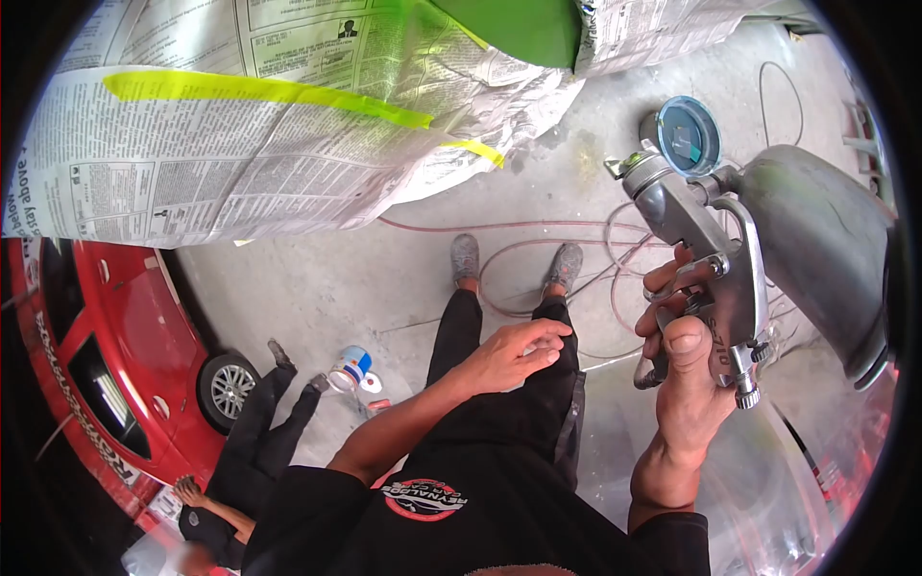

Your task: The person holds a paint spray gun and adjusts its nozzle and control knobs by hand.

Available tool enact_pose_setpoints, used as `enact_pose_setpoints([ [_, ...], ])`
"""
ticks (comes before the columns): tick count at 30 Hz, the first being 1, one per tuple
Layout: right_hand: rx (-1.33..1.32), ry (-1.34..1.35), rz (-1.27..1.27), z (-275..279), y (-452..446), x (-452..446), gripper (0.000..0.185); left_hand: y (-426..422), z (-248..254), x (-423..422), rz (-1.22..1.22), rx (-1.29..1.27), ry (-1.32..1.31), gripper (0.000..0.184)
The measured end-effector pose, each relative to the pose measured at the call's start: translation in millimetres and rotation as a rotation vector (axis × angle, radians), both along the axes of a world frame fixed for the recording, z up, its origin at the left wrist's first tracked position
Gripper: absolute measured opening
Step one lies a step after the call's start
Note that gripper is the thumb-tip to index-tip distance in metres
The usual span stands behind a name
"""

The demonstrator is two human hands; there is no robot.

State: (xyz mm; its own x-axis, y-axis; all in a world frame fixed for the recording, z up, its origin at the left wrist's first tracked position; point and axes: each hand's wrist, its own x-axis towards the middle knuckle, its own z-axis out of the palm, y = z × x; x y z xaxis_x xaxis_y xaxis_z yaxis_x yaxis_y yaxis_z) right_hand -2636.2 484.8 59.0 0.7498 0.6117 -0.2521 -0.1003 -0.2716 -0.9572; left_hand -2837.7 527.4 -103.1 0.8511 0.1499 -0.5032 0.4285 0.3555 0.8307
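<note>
My right hand [688, 357] is wrapped round the handle of a metal spray gun [687, 213], raised at the right of the head view. A large grey paint cup [816, 245] is attached to the gun and reaches toward the right edge. My left hand [517, 357] hangs in front of my legs, fingers loosely stretched and apart from the gun; its palm is hidden. Across the upper left spreads masking newspaper [230, 163], held by yellow-green tape [269, 93]. A green painted surface [528, 29] shows between the sheets at the top.
A blue-rimmed bucket [688, 134] stands on the concrete floor beyond the gun. A reddish hose [538, 225] loops across the floor near my feet. At left, a person in black [252, 437] is beside a red car [134, 326], near a blue and white can [350, 368].
</note>
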Motion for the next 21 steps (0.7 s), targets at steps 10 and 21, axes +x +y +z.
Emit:
enact_pose_setpoints([
  [10,-0.014,-0.055,0.015,-1.4,2.7,1.2,0.071,3.1,1.6,2.6,-0.008,0.005,-0.007,0.037],
  [21,-0.021,-0.028,0.099,1.4,-2.0,3.6,0.072,3.5,2.9,3.2,-0.011,0.029,-0.017,0.035],
])
